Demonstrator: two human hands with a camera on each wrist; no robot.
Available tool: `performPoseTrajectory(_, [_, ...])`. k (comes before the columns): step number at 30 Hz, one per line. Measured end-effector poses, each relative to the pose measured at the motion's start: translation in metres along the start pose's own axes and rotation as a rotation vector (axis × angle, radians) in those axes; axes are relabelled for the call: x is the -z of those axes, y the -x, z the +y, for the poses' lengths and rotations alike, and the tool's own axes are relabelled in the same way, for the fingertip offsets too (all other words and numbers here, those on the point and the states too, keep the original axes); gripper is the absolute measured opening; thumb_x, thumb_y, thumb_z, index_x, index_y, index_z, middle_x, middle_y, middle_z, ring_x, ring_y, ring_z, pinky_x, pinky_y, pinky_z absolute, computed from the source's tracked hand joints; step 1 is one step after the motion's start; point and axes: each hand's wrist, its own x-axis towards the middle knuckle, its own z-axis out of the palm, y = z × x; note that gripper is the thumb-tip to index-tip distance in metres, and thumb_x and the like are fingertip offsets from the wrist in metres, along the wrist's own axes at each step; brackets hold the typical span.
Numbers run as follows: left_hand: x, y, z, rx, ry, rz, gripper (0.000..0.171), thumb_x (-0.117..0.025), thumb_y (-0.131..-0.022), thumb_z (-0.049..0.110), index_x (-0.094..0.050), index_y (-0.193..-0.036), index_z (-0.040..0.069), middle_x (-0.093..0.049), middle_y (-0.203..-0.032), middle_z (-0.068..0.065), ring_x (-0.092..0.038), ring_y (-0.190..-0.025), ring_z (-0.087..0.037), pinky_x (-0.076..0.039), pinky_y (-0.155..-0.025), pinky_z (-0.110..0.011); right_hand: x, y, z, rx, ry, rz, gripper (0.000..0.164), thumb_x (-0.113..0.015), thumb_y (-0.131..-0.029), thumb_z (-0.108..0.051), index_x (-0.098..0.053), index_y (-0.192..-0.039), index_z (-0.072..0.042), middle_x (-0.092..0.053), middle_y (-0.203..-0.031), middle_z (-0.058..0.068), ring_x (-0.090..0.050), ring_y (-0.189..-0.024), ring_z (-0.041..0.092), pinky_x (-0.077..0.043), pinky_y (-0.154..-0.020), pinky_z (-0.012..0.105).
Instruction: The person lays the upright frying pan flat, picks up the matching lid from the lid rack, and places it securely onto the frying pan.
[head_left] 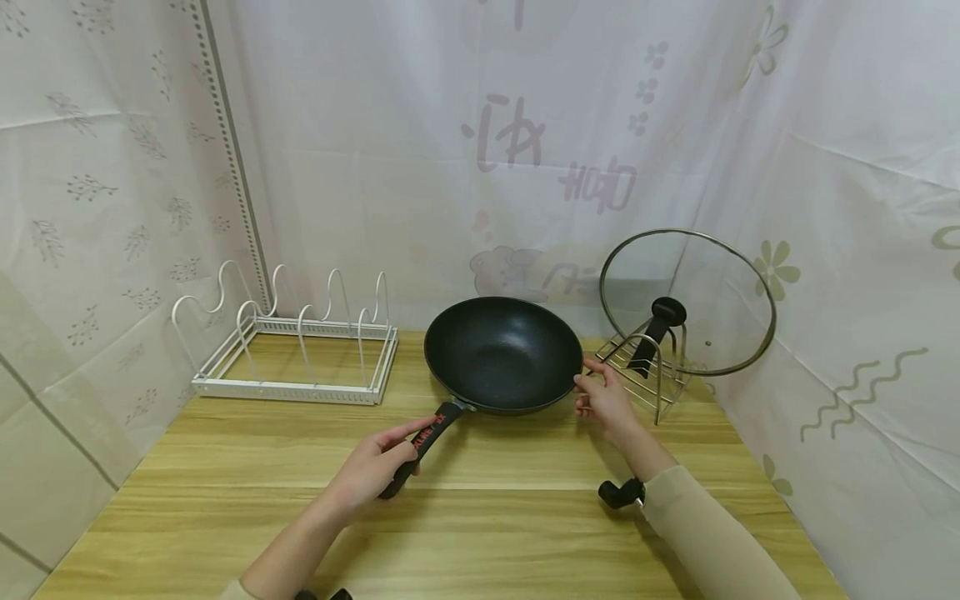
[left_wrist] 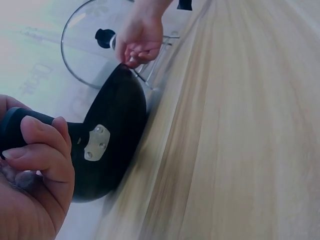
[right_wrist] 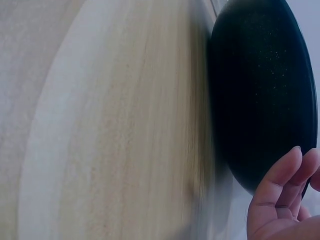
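Note:
A black frying pan (head_left: 502, 354), deep and round-sided like a wok, is at the middle of the table. In the head view my left hand (head_left: 378, 467) grips its black handle (head_left: 429, 433), which carries red lettering. The left wrist view shows those fingers (left_wrist: 47, 145) curled round the handle, beside the riveted metal bracket (left_wrist: 97, 143). At the opposite side my right hand (head_left: 606, 400) pinches the pan's rim between thumb and fingers. From the right wrist, the dark outer wall of the pan (right_wrist: 260, 95) fills the right side, with the right hand (right_wrist: 285, 205) at its edge.
A white rack (head_left: 288, 389) with several curved dividers stands at the left. Behind my right hand, a glass lid (head_left: 705, 283) with a black knob leans upright in a small wire stand (head_left: 657, 400). Patterned cloth walls (head_left: 420, 167) enclose the wooden table (head_left: 510, 533).

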Motion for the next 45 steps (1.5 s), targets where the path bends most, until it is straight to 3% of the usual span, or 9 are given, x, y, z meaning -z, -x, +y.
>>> performPoseTrajectory(20, [0.019, -0.007, -0.001, 0.013, 0.022, -0.024, 0.06, -0.052, -0.104, 0.013, -0.056, -0.163, 0.021, -0.068, -0.089, -0.01, -0.045, -0.057, -0.015, -0.037, -0.051, -0.024, -0.013, 0.012, 0.001, 0.009, -0.043, 0.035, 0.061, -0.058, -0.112, -0.015, -0.029, -0.166, -0.008, -0.06, -0.092, 0.0, -0.056, -0.062, 0.01, -0.055, -0.062, 0.024])
performPoseTrajectory(33, [0.031, -0.009, 0.002, 0.034, 0.04, -0.038, 0.057, -0.051, -0.106, 0.014, -0.057, -0.162, 0.02, -0.066, -0.084, -0.006, -0.04, -0.052, -0.012, -0.033, -0.049, -0.023, -0.019, 0.016, 0.004, 0.008, -0.054, 0.057, 0.06, -0.059, -0.111, -0.014, -0.031, -0.165, -0.01, -0.062, -0.094, 0.005, -0.056, -0.061, 0.011, -0.055, -0.063, 0.027])
performPoseTrajectory(45, [0.041, -0.014, -0.001, 0.003, 0.054, -0.068, 0.058, -0.05, -0.105, 0.011, -0.056, -0.163, 0.014, -0.066, -0.082, -0.005, -0.043, -0.053, -0.008, -0.036, -0.049, -0.02, -0.022, 0.022, 0.001, 0.004, -0.06, 0.063, 0.06, -0.059, -0.112, -0.016, -0.031, -0.165, -0.011, -0.061, -0.092, 0.0, -0.055, -0.061, 0.011, -0.056, -0.064, 0.027])
